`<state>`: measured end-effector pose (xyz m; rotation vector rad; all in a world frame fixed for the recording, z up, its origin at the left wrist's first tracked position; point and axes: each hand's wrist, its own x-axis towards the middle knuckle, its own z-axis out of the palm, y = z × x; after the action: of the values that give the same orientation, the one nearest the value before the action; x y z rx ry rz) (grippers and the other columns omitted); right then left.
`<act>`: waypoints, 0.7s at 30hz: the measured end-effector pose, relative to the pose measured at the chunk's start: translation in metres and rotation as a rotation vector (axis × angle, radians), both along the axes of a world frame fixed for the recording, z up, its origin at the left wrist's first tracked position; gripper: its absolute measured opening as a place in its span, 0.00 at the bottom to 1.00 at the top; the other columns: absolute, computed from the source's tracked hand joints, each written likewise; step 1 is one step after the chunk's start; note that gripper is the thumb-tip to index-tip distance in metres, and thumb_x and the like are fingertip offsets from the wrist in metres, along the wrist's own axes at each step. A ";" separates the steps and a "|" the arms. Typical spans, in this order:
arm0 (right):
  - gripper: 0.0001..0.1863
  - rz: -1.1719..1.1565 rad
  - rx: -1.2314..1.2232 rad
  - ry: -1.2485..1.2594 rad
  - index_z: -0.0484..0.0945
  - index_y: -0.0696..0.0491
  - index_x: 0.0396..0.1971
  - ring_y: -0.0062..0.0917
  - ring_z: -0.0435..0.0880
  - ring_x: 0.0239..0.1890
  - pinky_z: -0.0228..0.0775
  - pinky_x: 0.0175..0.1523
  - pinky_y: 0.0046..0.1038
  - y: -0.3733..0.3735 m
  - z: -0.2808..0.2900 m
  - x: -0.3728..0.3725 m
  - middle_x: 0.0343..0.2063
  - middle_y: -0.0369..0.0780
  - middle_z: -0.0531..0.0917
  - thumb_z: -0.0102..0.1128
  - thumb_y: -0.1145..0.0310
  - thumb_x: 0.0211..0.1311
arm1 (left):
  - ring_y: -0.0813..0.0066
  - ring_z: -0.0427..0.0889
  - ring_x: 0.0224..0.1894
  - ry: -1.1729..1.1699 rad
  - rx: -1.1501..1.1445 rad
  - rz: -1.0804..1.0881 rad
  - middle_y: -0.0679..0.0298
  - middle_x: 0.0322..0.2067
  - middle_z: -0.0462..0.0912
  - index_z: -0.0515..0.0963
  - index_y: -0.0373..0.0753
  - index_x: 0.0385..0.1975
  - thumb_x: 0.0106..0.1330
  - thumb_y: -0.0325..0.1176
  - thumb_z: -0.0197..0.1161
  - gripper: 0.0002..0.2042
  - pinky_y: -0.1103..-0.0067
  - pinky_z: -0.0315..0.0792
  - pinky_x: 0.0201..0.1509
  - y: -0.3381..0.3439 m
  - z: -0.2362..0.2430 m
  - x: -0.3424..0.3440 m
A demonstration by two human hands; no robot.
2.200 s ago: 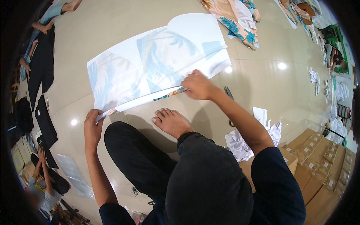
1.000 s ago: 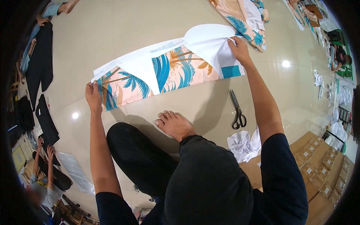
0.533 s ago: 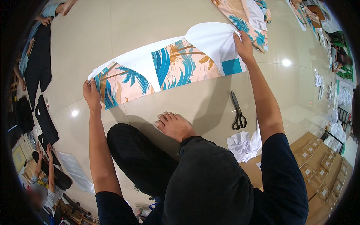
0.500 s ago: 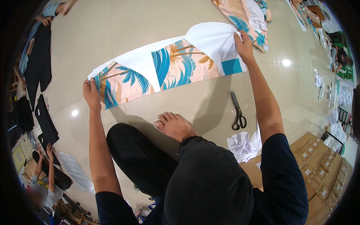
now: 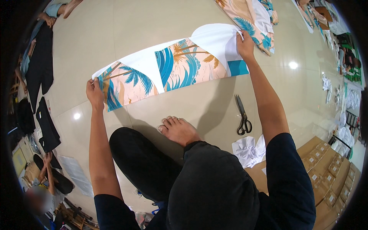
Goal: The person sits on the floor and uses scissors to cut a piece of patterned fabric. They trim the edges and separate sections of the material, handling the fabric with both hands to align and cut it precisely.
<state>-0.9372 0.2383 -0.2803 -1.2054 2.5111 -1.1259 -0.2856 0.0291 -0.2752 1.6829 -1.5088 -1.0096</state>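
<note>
Palm-print fabric [image 5: 186,69], between left grip [image 5: 94,92] and right grip [image 5: 245,45], both pinched on its ends

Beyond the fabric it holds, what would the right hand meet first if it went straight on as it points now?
Probably the peach palm-print fabric lying on the tiled floor just past the right hand; the hand's height is unclear, so it might pass above.
</note>
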 end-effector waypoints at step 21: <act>0.18 0.004 0.061 0.079 0.85 0.59 0.53 0.53 0.90 0.55 0.80 0.61 0.45 -0.004 0.004 -0.009 0.49 0.56 0.91 0.65 0.59 0.77 | 0.82 0.80 0.38 -0.077 0.013 0.017 0.64 0.36 0.88 0.80 0.31 0.53 0.86 0.41 0.61 0.16 0.79 0.75 0.45 -0.010 -0.005 0.003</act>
<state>-0.9465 0.2339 -0.2763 -1.2629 2.5792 -1.0114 -0.2828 0.0191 -0.2800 1.7589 -1.5374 -0.9568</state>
